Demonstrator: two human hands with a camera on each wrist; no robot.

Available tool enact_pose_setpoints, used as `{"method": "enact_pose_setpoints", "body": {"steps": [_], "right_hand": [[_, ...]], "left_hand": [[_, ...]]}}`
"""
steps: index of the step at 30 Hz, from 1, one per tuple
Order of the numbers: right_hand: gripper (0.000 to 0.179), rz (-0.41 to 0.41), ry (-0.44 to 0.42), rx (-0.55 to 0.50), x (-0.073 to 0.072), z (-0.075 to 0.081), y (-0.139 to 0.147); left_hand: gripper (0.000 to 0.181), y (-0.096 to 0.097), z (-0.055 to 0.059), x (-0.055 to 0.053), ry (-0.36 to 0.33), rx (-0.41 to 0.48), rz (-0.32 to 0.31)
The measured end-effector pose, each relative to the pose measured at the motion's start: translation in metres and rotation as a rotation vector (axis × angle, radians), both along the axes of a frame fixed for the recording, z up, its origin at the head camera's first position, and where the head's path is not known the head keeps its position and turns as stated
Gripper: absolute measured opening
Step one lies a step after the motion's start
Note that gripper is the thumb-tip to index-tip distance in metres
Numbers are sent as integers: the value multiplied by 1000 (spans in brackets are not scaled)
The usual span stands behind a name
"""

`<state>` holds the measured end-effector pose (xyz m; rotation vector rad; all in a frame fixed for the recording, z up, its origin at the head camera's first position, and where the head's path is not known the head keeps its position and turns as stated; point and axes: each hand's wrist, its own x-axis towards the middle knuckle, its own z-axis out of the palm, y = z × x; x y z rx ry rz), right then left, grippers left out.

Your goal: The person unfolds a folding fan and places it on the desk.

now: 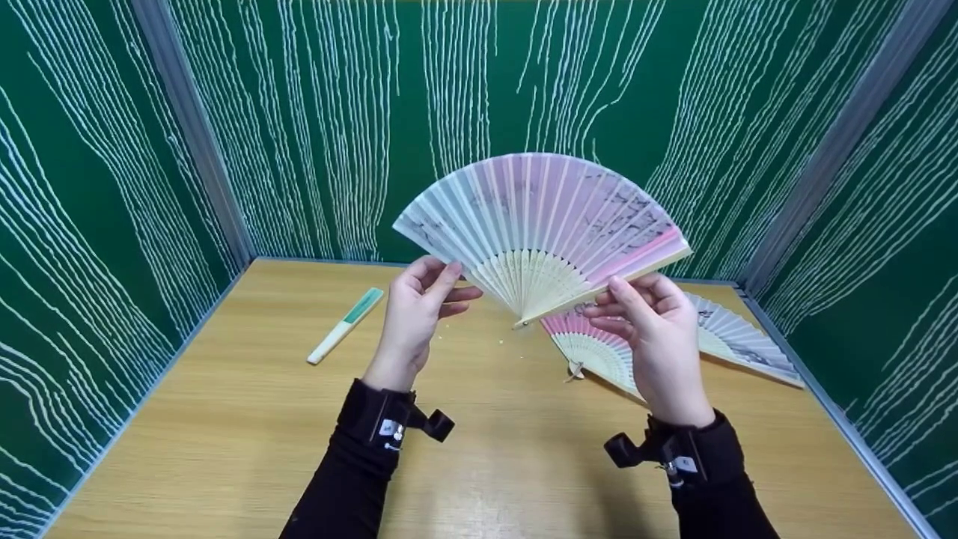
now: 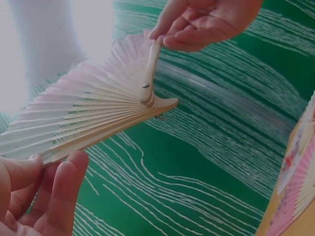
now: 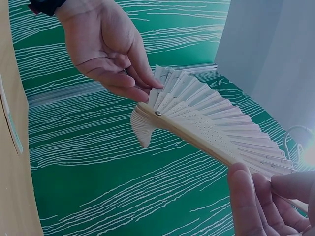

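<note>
A folding fan (image 1: 539, 217) is spread wide above the table, its leaf fading from pale blue-green to pink with dark printed branches. My left hand (image 1: 421, 318) pinches its left edge between thumb and fingers. On the other side my right hand (image 1: 662, 340) pinches the right guard stick. The pivot end points down toward me, and the ribs (image 2: 108, 110) fan out from the rivet in the left wrist view. From the right wrist view, the guard stick (image 3: 197, 140) runs from the rivet to my right fingers.
A folded fan with a green end (image 1: 346, 326) lies on the table (image 1: 247, 442) at left. Behind my right hand lie an open pink fan (image 1: 591, 340) and an open grey-white fan (image 1: 748, 340). Green walls (image 1: 359, 112) with white wavy lines enclose the table.
</note>
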<state>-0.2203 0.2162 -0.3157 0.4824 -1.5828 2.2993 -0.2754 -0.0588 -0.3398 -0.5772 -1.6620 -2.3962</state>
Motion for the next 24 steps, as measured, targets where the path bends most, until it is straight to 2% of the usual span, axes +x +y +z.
{"method": "enact_pose_setpoints", "body": {"steps": [24], "right_hand": [[30,7,-26,-31,-2,-3,1]], "left_hand": [[23,0,1,-2,-17,104,41]]}}
